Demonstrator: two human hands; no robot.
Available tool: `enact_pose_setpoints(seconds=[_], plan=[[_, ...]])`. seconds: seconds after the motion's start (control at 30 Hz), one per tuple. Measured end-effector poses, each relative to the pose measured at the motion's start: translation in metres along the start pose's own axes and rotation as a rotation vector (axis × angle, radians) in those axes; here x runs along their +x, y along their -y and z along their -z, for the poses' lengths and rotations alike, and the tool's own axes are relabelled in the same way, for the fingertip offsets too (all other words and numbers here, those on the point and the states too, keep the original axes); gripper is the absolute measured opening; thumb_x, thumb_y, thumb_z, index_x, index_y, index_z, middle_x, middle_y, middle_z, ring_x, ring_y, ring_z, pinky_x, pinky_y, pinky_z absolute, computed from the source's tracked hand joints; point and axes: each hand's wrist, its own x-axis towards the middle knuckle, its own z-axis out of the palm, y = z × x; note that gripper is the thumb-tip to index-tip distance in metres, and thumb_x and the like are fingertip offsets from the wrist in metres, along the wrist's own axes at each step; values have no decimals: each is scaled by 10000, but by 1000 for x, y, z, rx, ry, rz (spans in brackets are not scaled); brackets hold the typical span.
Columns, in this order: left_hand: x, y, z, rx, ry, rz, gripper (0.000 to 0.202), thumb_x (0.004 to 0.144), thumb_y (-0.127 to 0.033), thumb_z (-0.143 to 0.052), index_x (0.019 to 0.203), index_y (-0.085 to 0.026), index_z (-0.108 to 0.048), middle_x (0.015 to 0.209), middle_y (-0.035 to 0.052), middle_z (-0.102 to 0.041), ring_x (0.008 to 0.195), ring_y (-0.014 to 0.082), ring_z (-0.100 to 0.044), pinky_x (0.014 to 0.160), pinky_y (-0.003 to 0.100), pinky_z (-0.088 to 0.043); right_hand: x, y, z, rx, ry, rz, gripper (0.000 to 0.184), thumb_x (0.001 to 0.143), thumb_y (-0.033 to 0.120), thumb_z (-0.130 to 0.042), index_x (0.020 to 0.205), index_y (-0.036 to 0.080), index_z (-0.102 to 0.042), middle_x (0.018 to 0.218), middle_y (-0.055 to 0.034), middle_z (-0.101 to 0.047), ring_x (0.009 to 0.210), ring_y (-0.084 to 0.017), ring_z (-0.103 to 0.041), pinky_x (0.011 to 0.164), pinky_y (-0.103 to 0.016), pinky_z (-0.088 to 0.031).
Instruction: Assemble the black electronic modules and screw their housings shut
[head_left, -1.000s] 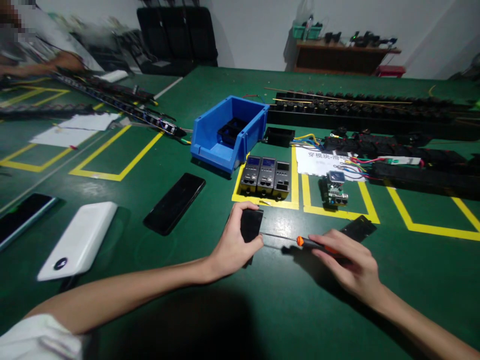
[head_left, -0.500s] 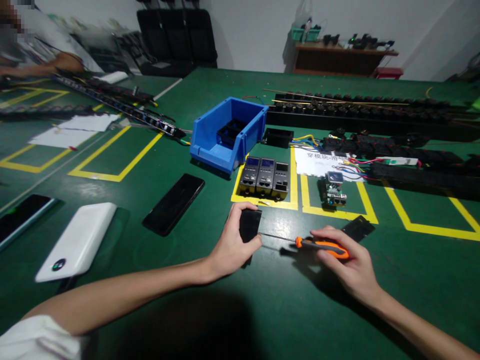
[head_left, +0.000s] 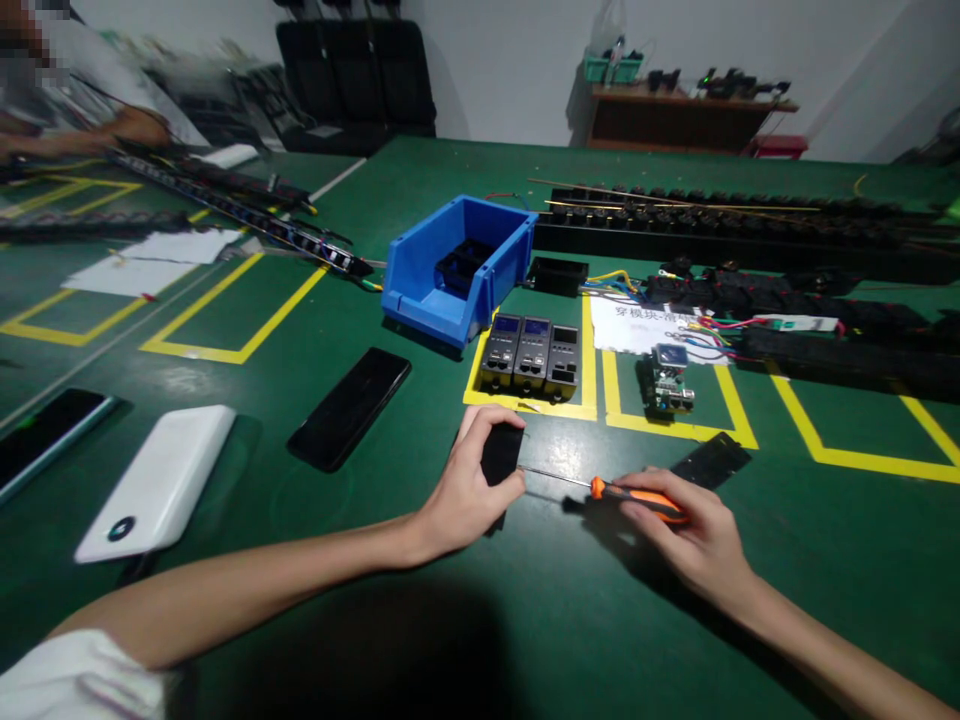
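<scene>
On the near middle of the green table [head_left: 675, 640], in the head view, your left hand [head_left: 465, 490] is closed around a small black plastic box [head_left: 501, 453]. The fingers curl over its top and the thumb presses its right side. Your palm hides the box's left half, so you cannot see its lower edge or how it sits on the table.

Just right of it, your right hand [head_left: 694, 535] grips an orange-handled screwdriver [head_left: 637, 497], fingers wrapped over the handle. The thin metal shaft lies nearly level and points left to the box's right side. The tip is too fine to make out, so whether it touches the box cannot be told.

A flat black plate [head_left: 711, 460] lies just beyond your right hand, its near corner hidden by your knuckles. Farther off, three grey modules with small screens [head_left: 531, 355] stand side by side in a yellow-taped square. To their right is an uncased module with coloured wires [head_left: 667, 378], and behind that a white paper sheet [head_left: 637, 325] whose print is partly covered.

A blue plastic bin [head_left: 450, 265] at the far middle holds dark parts that are hard to tell apart. On the left lie a black phone [head_left: 349, 405] and a white power bank [head_left: 157, 480]; another phone [head_left: 45, 435] is cut off by the left edge. At the far left a co-worker's arm [head_left: 112, 130] is blurred.
</scene>
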Motion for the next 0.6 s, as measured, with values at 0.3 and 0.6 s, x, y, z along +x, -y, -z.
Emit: enact_pose_setpoints(seconds=[0.3, 0.6], plan=[[0, -1, 0, -8, 6, 39, 446, 709, -49, -563, 1103, -232, -461, 1119, 51, -502, 1115, 221, -498, 1029, 386, -379, 0, -4, -2, 33, -40, 207, 203, 805, 100, -660, 981, 200, -673, 789, -45, -616, 684, -169, -604, 577, -291, -483], [1, 0, 0, -19, 5, 49, 443, 716, -50, -560, 1107, -231, -457, 1120, 52, -502, 1114, 220, -501, 1012, 372, -387, 1, -3, -1, 55, -35, 192, 280, 803, 91, -670, 1045, 231, -656, 873, -49, -594, 779, -177, -602, 646, -301, -498]])
